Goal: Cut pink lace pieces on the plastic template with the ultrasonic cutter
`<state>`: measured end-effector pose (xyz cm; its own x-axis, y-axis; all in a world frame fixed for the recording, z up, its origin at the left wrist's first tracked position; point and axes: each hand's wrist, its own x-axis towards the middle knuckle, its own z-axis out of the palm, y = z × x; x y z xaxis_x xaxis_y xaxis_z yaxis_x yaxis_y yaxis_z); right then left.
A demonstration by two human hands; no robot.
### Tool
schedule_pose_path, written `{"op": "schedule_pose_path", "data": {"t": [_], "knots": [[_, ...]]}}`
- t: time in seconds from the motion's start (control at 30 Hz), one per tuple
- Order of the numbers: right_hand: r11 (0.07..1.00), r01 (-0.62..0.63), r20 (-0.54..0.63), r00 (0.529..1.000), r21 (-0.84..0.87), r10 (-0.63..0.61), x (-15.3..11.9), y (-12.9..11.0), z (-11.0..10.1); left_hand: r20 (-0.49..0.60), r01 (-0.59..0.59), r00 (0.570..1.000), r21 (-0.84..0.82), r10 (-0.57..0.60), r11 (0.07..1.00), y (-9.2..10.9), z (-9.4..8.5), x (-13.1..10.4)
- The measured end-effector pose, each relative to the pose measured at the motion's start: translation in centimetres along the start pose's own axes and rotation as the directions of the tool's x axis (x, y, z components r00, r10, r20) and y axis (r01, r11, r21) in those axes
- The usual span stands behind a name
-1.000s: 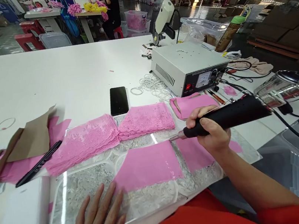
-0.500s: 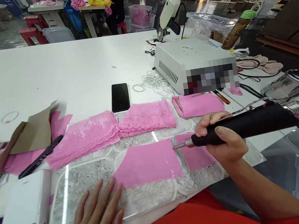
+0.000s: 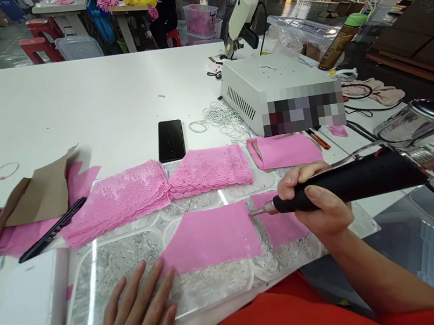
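My right hand (image 3: 319, 204) is wrapped round a black handheld tool (image 3: 361, 176) with a thin metal tip and a cable. That tip points left, at the right edge of a flat pink fabric piece (image 3: 212, 236); whether it touches cannot be told. My left hand (image 3: 137, 310) lies flat with fingers spread, fingertips at the left corner of the fabric. Under both is a clear patterned mat (image 3: 128, 252). Another pink piece (image 3: 281, 223) lies partly behind my right hand. Behind are two stacks of pink lace pieces, a left stack (image 3: 120, 198) and a right stack (image 3: 212, 168).
A grey metal box (image 3: 270, 78) with cables stands at the back right, near a tangle of white cord (image 3: 221, 118). A phone (image 3: 170, 140) lies behind the stacks. On the left are a white device (image 3: 30, 304), a black pen (image 3: 53, 230) and brown paper (image 3: 42, 194).
The whole view has shifted slightly, so everything sits a little further left. Both hands, the tool and the fabric keep about the same places relative to each other.
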<state>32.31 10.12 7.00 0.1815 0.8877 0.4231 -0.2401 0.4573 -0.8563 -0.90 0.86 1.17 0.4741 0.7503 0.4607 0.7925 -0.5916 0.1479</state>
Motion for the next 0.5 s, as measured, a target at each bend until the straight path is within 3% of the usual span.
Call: {"op": "schedule_pose_path", "data": {"t": [0.1,0.5], "knots": [[0.999,-0.032,-0.011,0.999,0.026,0.033,-0.4,-0.7,-0.3,0.046,-0.093,0.995,0.08,0.09,0.992,-0.6,-0.2,-0.2],[0.992,-0.124,0.076,0.99,0.003,0.123,-2.1,-1.8,-0.9,0.045,-0.068,0.997,0.083,0.065,0.994,-0.3,-0.1,-0.1]]}}
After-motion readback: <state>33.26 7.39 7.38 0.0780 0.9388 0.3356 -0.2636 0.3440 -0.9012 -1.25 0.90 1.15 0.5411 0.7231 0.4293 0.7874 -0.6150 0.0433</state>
